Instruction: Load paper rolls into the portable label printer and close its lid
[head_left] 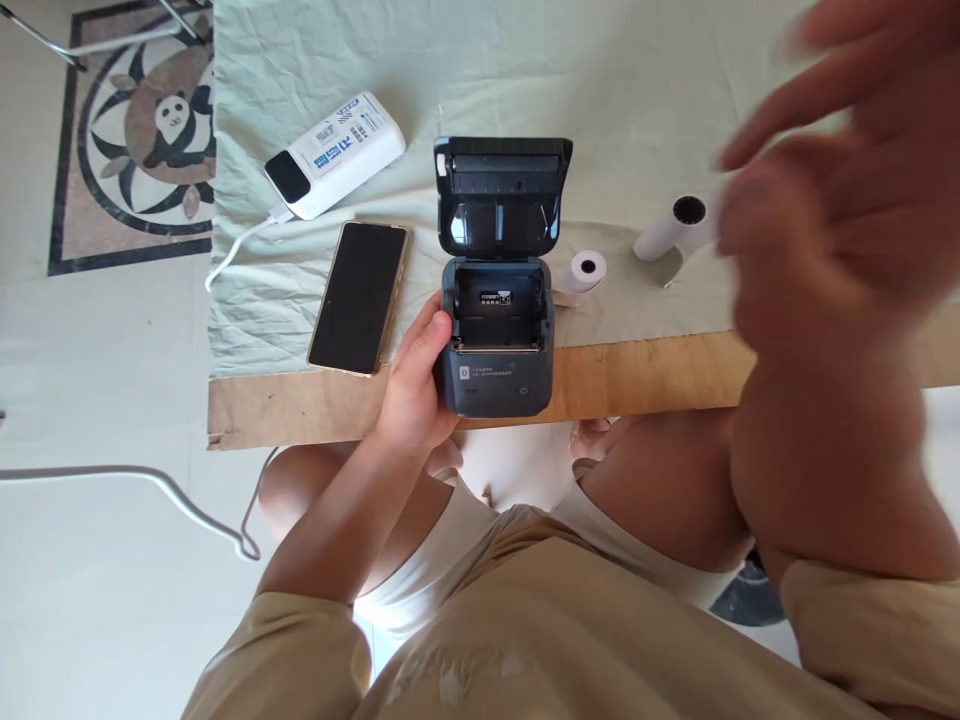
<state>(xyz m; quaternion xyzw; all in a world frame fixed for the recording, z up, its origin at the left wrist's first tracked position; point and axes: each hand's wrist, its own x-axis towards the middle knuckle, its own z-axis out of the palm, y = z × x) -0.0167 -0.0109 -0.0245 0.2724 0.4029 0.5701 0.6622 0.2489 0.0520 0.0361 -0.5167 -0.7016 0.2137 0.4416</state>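
A pale green wrinkled cloth [600, 90] covered the wooden surface [645, 370] short of its near edge. There the dark grey label printer [499, 335] sat, lid up and bay empty, steadied by the left hand [416, 385], its fingers curled around the printer's left side. The right hand [832, 220] hovered blurred, fingers spread, holding nothing. Behind lay a black smartphone [358, 297], a white power bank [335, 155] with illegible blue print, and two white paper rolls [586, 268].
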